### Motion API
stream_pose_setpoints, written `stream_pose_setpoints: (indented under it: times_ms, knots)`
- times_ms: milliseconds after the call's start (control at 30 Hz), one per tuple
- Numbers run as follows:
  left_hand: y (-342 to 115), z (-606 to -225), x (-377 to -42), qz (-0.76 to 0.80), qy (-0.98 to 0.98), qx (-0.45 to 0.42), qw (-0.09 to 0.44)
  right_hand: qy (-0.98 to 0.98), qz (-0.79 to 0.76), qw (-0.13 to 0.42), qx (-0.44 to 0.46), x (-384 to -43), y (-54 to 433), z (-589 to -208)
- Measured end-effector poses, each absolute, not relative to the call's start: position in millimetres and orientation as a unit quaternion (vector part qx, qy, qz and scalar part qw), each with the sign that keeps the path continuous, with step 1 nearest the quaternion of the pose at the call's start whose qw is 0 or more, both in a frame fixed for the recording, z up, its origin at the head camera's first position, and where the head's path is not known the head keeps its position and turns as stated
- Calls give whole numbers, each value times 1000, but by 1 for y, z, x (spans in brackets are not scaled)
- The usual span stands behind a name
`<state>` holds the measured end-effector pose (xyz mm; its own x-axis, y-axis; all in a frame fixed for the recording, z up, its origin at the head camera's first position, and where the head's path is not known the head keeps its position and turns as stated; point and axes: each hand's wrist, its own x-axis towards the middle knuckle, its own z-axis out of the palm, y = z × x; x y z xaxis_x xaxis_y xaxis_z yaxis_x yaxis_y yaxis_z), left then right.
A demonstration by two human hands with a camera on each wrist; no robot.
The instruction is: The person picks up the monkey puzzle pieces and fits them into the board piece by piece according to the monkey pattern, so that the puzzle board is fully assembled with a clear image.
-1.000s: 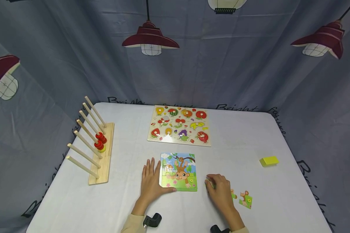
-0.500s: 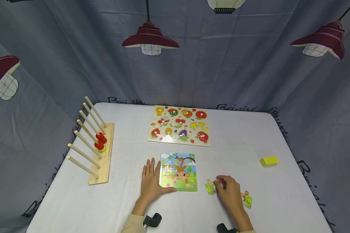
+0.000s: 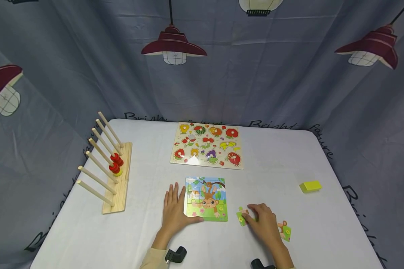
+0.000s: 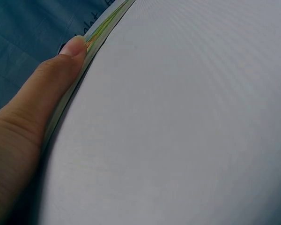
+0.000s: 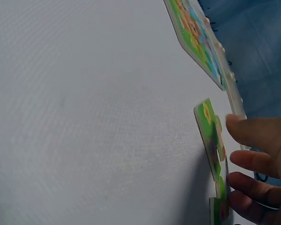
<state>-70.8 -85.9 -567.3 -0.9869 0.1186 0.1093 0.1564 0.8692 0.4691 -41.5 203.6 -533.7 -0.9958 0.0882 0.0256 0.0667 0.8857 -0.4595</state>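
Observation:
A square puzzle board with a monkey picture lies in the middle of the table. My left hand rests along its left side, fingers straight, and the thumb reaches over the near edge. Right of the board, my right hand hovers low at a green jigsaw piece, its thumb overlapping that piece in the head view. In the right wrist view the thumb and fingers stand apart beside the pieces, with nothing pinched. Another jigsaw piece shows a monkey's ear, partly behind this hand.
A fruit puzzle board lies behind the monkey board. On the left stands a wooden rack with upright pegs and several red and yellow rings. A yellow block sits on the right. Grey curtain surrounds the white table.
My right hand has let go of the green jigsaw piece, leaving it flat on the table, and drew right; its thumb then came back over the piece. The left hand stays put.

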Motion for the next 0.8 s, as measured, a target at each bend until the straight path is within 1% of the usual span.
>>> stream_pose_setpoints:
  times_ms: [233, 633, 800]
  knots:
    - [-87, -568, -70, -246, -966, -72, 38, -974, 224, -11, -30, -38, 202, -530]
    - [-88, -569, -71, -246, -966, -73, 40, -977, 206, -31, -41, -33, 196, -523]
    - [-87, -569, -71, -243, -967, -73, 40, -978, 204, -27, -45, -31, 194, -522]
